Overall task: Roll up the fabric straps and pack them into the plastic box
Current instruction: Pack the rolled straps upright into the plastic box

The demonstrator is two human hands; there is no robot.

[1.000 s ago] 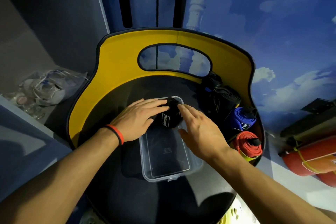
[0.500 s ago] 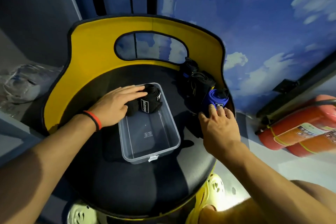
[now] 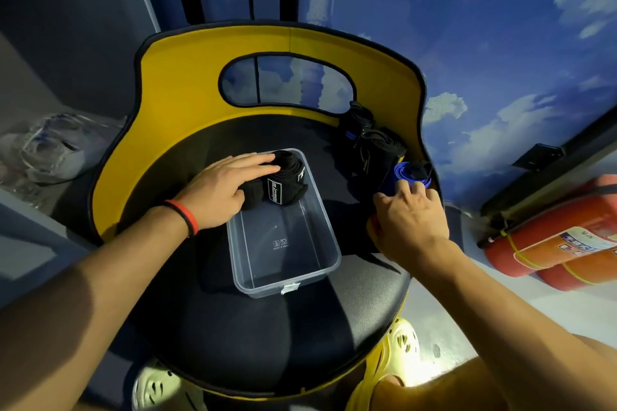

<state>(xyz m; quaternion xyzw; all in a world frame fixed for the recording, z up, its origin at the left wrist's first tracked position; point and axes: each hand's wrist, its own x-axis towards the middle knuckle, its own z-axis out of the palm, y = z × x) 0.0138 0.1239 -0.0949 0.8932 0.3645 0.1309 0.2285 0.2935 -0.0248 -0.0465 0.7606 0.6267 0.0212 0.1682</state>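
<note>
A clear plastic box (image 3: 320, 264) stands on a black round seat. A rolled black strap (image 3: 283, 183) with a white label lies in the box's far end. My left hand (image 3: 220, 193) rests flat on that roll, fingers spread over its top. At the seat's right edge lies a rolled blue strap (image 3: 405, 175); my right hand (image 3: 409, 220) curls its fingers around it. A red roll (image 3: 373, 227) peeks out under that hand. Two more black rolls (image 3: 377, 153) lie behind the blue one.
The seat (image 3: 260, 337) has a tall yellow back (image 3: 187, 83) with an oval cutout. Red fire extinguishers (image 3: 551, 250) lie on the floor to the right. Plastic bags (image 3: 50, 150) sit at left. My pale clogs (image 3: 400, 347) show below the seat.
My right hand left the black roll in the box, went right to the blue strap and now curls around it. My left hand has stayed on the black roll.
</note>
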